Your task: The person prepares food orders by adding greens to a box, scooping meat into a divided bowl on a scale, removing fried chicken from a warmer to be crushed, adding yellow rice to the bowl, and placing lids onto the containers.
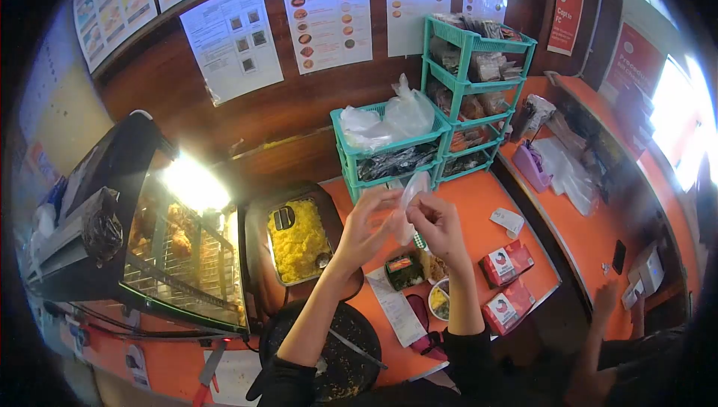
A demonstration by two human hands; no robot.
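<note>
A small clear plastic bag (407, 229) hangs upright between my two hands above the orange counter. My right hand (440, 229) is closed, with thumb and fingers pinching the bag. From the other side, my left hand (368, 218) grips the bag's edge with fairly straight fingers and thumb. Below the hands are a dark tray of green food (404, 272) and a white bowl (440, 304) with yellow food. A long paper receipt (396, 310) lies to their left. Two red-and-white boxes (506, 262) stand to the right of my right forearm.
Teal basket racks (464, 89) with packets and bags stand at the back. Left are a lit food warmer (183, 257), a tray of yellow rice (299, 246) and a round black pan (359, 366). Another person's hand (606, 298) is near a small machine (645, 276) at right.
</note>
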